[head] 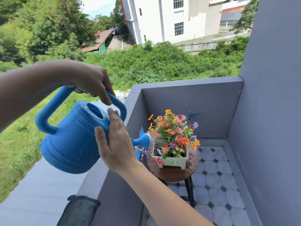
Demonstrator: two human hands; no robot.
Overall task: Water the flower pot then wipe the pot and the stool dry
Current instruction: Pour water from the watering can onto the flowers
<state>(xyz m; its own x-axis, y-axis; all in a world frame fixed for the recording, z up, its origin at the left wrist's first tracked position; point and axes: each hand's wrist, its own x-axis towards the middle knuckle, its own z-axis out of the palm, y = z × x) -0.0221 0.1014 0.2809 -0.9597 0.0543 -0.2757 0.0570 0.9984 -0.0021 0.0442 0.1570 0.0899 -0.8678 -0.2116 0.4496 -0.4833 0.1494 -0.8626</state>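
Observation:
A blue watering can (70, 141) is tilted to the right, and thin jets of water leave its rose (145, 141) onto the flowers. My left hand (91, 80) grips the can's top handle. My right hand (115, 144) lies flat against the can's side with fingers apart. The pale green rectangular flower pot (172, 161), full of orange, red and purple flowers, stands on a round brown wooden stool (175, 174) with black legs. Water drops cover the stool's top around the pot.
A grey balcony wall (192, 105) encloses the corner, and a blue tap (192, 114) is mounted on it behind the flowers. The floor (216, 185) has white octagonal tiles. A dark cloth (79, 211) hangs over the parapet at the lower left. Beyond the parapet is a drop to grass.

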